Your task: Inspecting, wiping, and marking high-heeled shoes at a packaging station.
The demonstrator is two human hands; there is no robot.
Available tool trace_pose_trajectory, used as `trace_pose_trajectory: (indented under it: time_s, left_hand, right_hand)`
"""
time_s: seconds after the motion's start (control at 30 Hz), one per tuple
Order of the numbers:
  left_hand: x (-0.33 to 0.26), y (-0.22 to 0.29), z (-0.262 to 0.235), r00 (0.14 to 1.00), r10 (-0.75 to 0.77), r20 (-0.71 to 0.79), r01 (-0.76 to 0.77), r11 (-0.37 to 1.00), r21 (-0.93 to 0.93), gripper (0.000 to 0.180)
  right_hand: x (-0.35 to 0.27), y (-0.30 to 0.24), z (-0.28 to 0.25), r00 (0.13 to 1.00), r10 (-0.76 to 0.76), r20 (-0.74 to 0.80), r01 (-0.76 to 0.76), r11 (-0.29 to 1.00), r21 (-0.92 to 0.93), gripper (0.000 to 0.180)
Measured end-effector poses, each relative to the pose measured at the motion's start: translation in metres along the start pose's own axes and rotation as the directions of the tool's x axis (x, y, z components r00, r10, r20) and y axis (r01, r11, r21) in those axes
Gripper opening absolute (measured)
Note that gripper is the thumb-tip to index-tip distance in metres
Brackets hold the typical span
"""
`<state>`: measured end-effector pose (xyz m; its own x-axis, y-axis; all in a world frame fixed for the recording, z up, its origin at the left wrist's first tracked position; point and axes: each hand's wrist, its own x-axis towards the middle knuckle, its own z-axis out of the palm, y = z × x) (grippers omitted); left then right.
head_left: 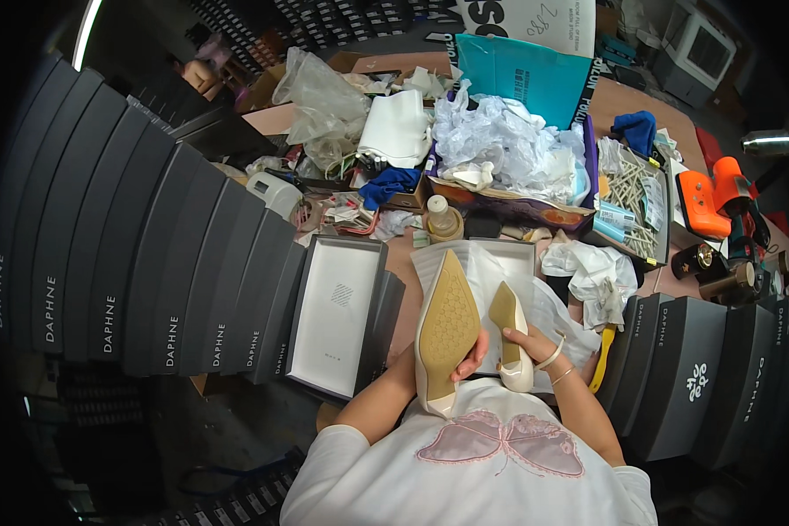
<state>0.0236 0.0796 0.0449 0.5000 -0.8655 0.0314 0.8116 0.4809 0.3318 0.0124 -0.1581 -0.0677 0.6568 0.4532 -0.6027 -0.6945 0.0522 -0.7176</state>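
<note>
My left hand (472,358) is closed round a cream pointed-toe shoe (448,324), held sole up with its tan, patterned sole facing me and its toe pointing away. Most of that hand is hidden behind the shoe. In my right hand (537,345) is the matching cream shoe (518,375), tilted, its tan sole partly showing and the thumb lying on it. Both shoes are above white tissue paper (548,302), which spreads over an open shoebox (510,254). To the left lies an open white-lined box lid (335,320).
Tall rows of dark shoeboxes (153,254) flank me on the left, with more boxes (675,368) on the right. Behind the tissue stand a small bottle (443,217), a bin of crumpled plastic (508,131), a box of white sticks (633,197) and an orange tool (706,206).
</note>
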Motion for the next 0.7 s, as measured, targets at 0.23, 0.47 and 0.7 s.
trace_pose_trajectory:
  time_s: [0.23,0.47,0.7]
  left_hand:
    - [0.021,-0.019,-0.021,0.968,-0.052,0.245,0.102,0.975,-0.196,0.048]
    - [0.025,-0.026,-0.044,0.925,0.009,0.381,0.135,0.927,-0.351,0.047]
    - [0.019,-0.035,-0.078,0.988,0.095,0.118,-0.04,0.914,-0.403,0.047]
  right_hand:
    - [0.002,0.004,-0.003,1.0,-0.024,0.01,0.024,1.0,0.002,0.056]
    - [0.001,0.001,-0.002,1.0,-0.006,0.023,0.005,1.0,0.011,0.057]
    - [-0.02,-0.005,-0.003,0.963,-0.261,0.065,0.242,0.946,0.215,0.068]
